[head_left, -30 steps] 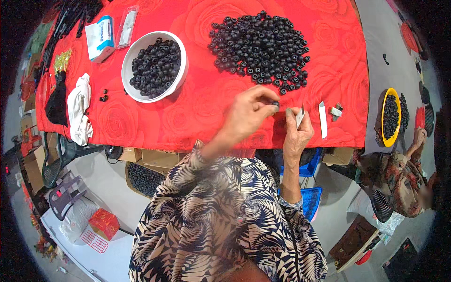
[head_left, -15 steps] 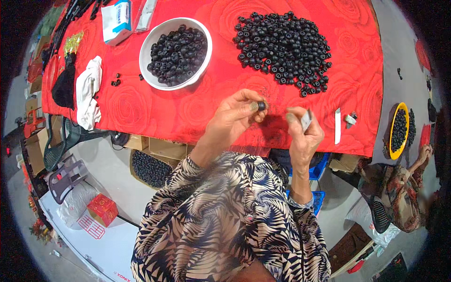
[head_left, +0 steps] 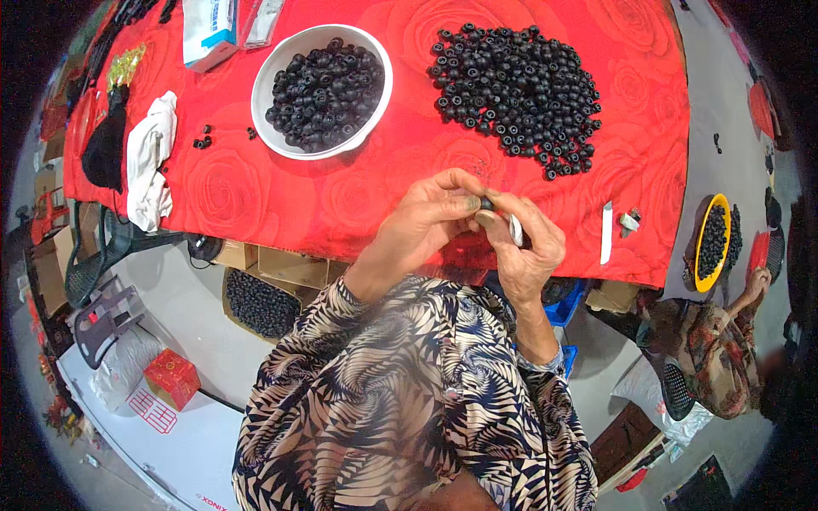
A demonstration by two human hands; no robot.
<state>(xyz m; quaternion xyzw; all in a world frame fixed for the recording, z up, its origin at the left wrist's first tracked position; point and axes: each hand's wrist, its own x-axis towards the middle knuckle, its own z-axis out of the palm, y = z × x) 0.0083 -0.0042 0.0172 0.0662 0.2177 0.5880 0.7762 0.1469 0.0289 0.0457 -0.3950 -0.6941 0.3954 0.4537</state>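
- Left hand (head_left: 422, 226) grip pinched shut on one small black ring (head_left: 486, 203); right hand (head_left: 528, 251) clamps a white tool (head_left: 516, 230).
- White bowl (head_left: 322, 92) heaped — big pile of rings (head_left: 515, 85) left on the tabletop (head_left: 256, 192).

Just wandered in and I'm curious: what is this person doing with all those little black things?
A person in a patterned top sits at a red-covered table. The left hand pinches a small black ring piece at its fingertips, and the right hand, holding a slim white tool, meets it there. A loose heap of black pieces lies on the cloth ahead, beside a white bowl filled with more.
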